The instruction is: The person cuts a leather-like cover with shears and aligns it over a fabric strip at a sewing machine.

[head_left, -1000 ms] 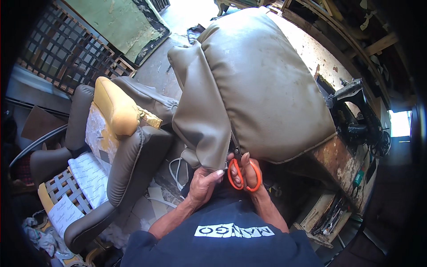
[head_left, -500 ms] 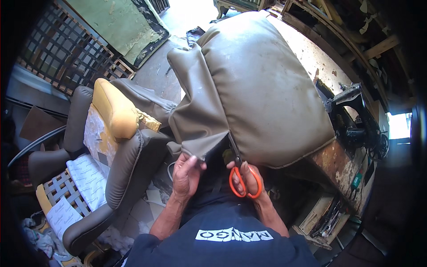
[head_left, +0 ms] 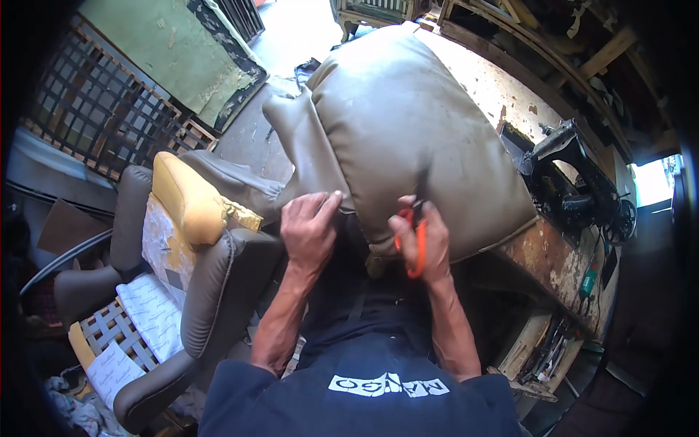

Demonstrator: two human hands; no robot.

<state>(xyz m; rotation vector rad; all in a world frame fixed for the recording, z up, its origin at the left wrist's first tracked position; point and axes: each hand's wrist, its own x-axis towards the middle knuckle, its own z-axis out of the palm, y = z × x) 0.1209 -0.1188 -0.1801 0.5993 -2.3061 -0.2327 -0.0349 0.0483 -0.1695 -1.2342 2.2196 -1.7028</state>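
Orange-handled scissors with dark blades (head_left: 420,251): caught in a blur before the near face of a plump, grey-brown, leather-like cushion (head_left: 437,138) at centre, where a stray tip could score the smooth cover; the cause would be blades swung so close to it

Loose, wrinkled grey-brown flap (head_left: 297,135): hangs along the cushion's left side; a hard tug at its near edge might tear the material or shift the cushion on the worn, paint-flecked wooden table (head_left: 542,251) at right

Left hand (head_left: 307,227): fingers curled in, thumb raised against them, in a narrow pinch that appears to grip the flap's near edge, though the knuckles hide part of the hold

Right hand (head_left: 431,244): fingers wrapped around the scissors' orange handles; from here I cannot tell how far the blades are parted, or whether they touch the cushion

Space between the hands: a slip could carry the points toward the left fingers, should both hands work the same edge

Black metal sewing machine (head_left: 579,171): stands at the cushion's right, a hard snag if the cushion slides that way

Half-covered armchair of grey-brown padding and yellow foam (head_left: 207,298): sits at left, beyond the left forearm
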